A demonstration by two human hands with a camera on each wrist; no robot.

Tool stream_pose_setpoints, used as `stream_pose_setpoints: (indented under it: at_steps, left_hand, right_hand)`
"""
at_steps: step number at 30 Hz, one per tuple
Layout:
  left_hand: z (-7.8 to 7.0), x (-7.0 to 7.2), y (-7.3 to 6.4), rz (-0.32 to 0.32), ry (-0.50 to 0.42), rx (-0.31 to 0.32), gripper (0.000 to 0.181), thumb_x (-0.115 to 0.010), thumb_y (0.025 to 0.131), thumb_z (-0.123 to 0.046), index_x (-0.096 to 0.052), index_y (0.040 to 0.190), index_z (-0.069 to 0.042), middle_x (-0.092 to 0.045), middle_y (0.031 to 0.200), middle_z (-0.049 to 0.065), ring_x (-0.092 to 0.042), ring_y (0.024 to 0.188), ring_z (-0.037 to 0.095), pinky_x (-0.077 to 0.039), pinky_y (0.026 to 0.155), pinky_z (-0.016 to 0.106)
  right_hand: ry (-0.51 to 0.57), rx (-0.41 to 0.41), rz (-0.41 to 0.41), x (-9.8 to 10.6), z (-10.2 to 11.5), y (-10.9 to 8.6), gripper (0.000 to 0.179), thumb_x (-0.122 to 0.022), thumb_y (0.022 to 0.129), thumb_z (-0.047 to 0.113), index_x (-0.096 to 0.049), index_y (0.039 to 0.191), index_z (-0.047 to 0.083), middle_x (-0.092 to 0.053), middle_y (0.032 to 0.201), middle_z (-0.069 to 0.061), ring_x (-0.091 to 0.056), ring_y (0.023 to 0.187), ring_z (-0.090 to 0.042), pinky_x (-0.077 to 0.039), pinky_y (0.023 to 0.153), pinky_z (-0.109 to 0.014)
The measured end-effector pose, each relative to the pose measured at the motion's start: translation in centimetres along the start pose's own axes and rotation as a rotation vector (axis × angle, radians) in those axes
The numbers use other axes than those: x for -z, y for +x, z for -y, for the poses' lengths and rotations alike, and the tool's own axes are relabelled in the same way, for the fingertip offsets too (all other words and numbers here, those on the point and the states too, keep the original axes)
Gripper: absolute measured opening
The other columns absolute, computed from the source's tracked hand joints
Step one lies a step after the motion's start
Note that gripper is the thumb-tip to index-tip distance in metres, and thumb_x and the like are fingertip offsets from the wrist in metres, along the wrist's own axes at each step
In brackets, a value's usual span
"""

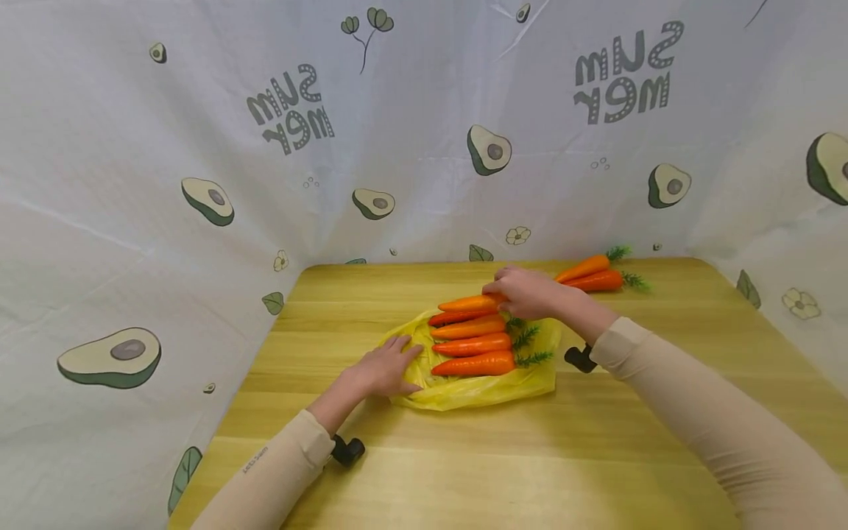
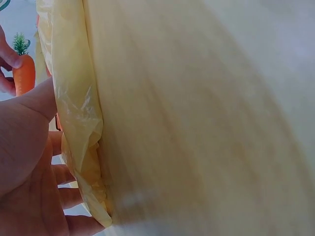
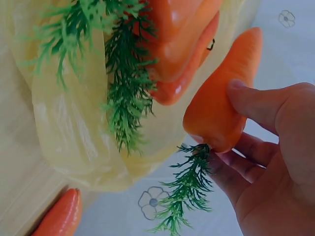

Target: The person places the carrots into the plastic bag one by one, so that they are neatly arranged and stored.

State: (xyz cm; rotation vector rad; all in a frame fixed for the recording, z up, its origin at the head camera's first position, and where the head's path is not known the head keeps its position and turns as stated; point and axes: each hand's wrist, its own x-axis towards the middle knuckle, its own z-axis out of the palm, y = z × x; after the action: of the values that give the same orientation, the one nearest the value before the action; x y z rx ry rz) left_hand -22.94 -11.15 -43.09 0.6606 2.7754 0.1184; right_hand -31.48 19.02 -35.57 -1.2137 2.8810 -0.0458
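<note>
Between thumb and fingers, my right hand (image 1: 526,293) pinches an orange carrot (image 3: 224,93) with a green leafy top. That carrot is held at the far end of a row of carrots (image 1: 473,344). Several orange and red ones lie side by side there, tips to the left, on a crumpled yellow plastic bag (image 1: 457,397). At the bag's left end rests my left hand (image 1: 384,368), its fingers spread and fairly straight against the plastic. A fold of the bag (image 2: 78,113) hides part of those fingers in the left wrist view.
Two more carrots (image 1: 599,280) with leafy tops lie on the wooden table (image 1: 464,456) behind my right hand, near the far edge. A white curtain (image 1: 424,147) printed with avocados and flowers hangs behind and beside the table. Small black devices (image 1: 347,450) are at both wrists.
</note>
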Motion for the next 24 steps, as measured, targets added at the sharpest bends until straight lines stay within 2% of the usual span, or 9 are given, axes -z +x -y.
stream_pose_setpoints:
  at_steps: [5, 12, 20, 24]
  left_hand:
    - [0.0, 0.1, 0.1, -0.011, 0.004, -0.008, 0.080, -0.068, 0.093, -0.050, -0.035, 0.158, -0.018, -0.023, 0.166, 0.014, -0.023, 0.153, 0.036, -0.032, 0.117, 0.057]
    - [-0.1, 0.1, -0.1, -0.011, 0.002, -0.013, 0.080, -0.069, 0.092, -0.050, -0.036, 0.157, -0.017, -0.024, 0.165, 0.015, -0.025, 0.152, 0.036, -0.033, 0.117, 0.055]
    - [-0.3, 0.0, -0.2, -0.010, -0.001, -0.013, 0.079, -0.069, 0.093, -0.050, -0.036, 0.157, -0.018, -0.025, 0.165, 0.015, -0.025, 0.152, 0.035, -0.034, 0.117, 0.055]
    - [-0.3, 0.0, -0.2, -0.006, -0.002, -0.009, 0.079, -0.068, 0.093, -0.050, -0.036, 0.158, -0.018, -0.025, 0.165, 0.014, -0.025, 0.152, 0.035, -0.035, 0.116, 0.056]
  right_hand:
    - [-0.010, 0.013, 0.007, -0.5, 0.4, 0.7, 0.036, -0.072, 0.091, 0.009, -0.069, 0.127, 0.009, -0.062, 0.099, -0.009, -0.054, 0.088, -0.023, -0.049, 0.073, -0.037]
    - [-0.048, 0.017, 0.030, -1.2, 1.0, 1.7, 0.035, -0.072, 0.092, 0.011, -0.070, 0.126, 0.010, -0.064, 0.111, -0.014, -0.057, 0.099, -0.030, -0.053, 0.084, -0.044]
    - [-0.061, -0.018, 0.041, -2.1, 0.9, 2.0, 0.034, -0.071, 0.092, 0.010, -0.070, 0.126, 0.010, -0.063, 0.109, -0.013, -0.053, 0.098, -0.029, -0.052, 0.080, -0.042]
    - [-0.053, 0.000, 0.012, -2.3, 0.9, 2.1, 0.033, -0.072, 0.091, 0.009, -0.071, 0.124, 0.009, -0.064, 0.108, -0.013, -0.054, 0.098, -0.029, -0.052, 0.082, -0.043]
